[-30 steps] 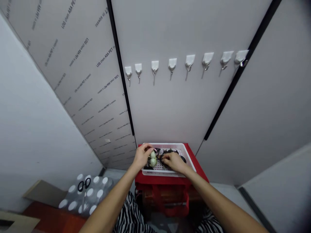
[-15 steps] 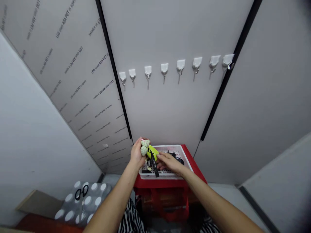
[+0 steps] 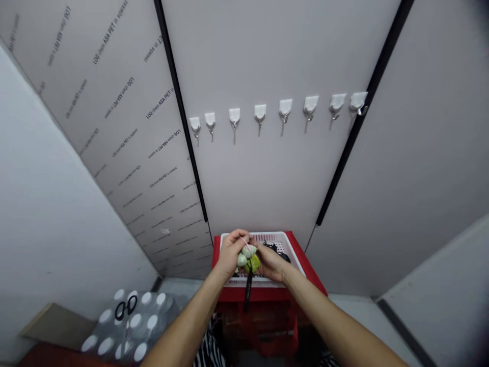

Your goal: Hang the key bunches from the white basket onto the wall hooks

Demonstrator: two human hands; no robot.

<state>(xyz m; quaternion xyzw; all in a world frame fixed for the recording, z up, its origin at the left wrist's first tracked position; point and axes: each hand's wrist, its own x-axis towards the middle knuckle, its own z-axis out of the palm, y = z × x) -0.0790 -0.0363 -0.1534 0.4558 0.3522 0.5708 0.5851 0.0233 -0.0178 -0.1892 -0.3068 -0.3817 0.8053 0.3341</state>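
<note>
Over a white plastic basket (image 3: 294, 253), both my hands are closed round a keychain. Its pale green knobbly charm (image 3: 249, 252) has a thin pink string, which the fingertips of my left hand (image 3: 230, 256) pinch at the top. A yellow-green piece (image 3: 253, 263) sits just below the charm, and a black strap (image 3: 248, 293) dangles from it past the basket's front rim. My right hand (image 3: 271, 262) cups the bundle from the right, its fingertips partly hidden behind it. Small black items (image 3: 281, 254) lie in the basket beyond my right hand.
The basket stands on a red surface (image 3: 311, 279) against the wall panel. A row of several white adhesive hooks (image 3: 260, 112) runs across that panel. At lower left, black-handled scissors (image 3: 126, 308) rest on a plastic-wrapped pack with white round caps (image 3: 152, 322).
Both hands have drawn together and shifted right with the keychain. My left fingers have come up to the pink string, and the black strap hangs lower over the basket's front.
</note>
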